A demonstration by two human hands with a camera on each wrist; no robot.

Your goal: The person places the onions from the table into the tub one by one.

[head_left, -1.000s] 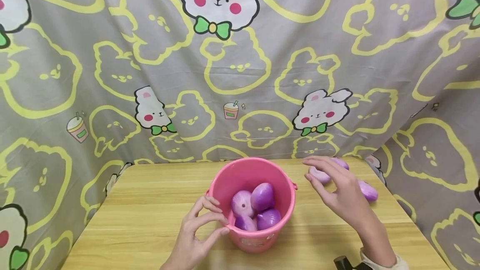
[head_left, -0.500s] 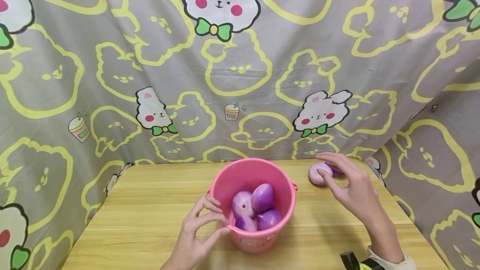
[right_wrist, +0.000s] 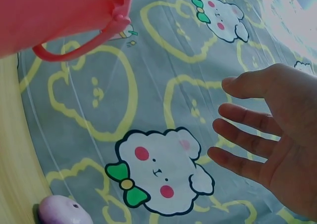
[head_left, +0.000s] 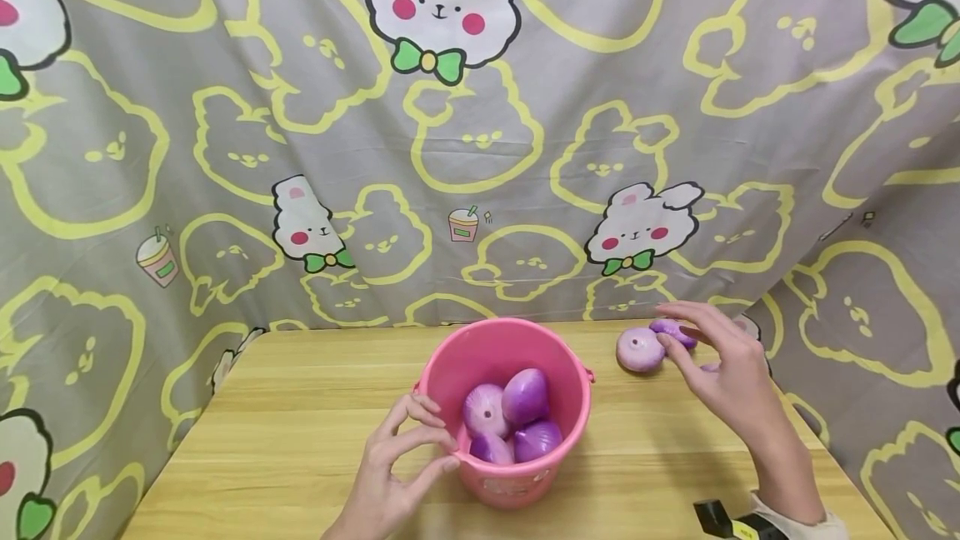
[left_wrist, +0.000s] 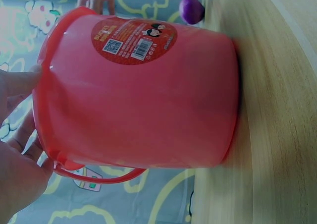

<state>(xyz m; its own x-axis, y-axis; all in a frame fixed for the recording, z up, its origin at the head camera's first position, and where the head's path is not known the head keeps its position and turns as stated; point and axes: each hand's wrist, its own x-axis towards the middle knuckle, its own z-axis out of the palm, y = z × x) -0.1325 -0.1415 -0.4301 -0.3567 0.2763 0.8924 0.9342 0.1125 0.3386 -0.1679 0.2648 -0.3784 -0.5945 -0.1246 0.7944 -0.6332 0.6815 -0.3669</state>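
Note:
A pink bucket [head_left: 501, 486] stands upright on the table with several purple onions [head_left: 527, 395] inside. At its near left rim, my left hand [head_left: 393, 461] pinches the edge between thumb and fingers; the left wrist view shows the bucket's side [left_wrist: 138, 100] and its lowered handle [left_wrist: 106, 178]. My right hand [head_left: 731, 373] hovers over the table's far right, fingers spread and holding nothing. Beside its fingertips lie a pale purple onion [head_left: 640, 351] and a darker onion [head_left: 672, 330], partly covered by the hand. A sliver of a third onion [head_left: 709, 367] shows behind the thumb.
The wooden table [head_left: 300, 423] runs back to a grey curtain [head_left: 510, 157] printed with cartoon faces, which also encloses both sides. A black wrist device [head_left: 738, 522] sits at my right cuff.
My right hand has moved to the right, uncovering the pale onion and more of the dark onion behind it. The left hand and bucket have stayed in place.

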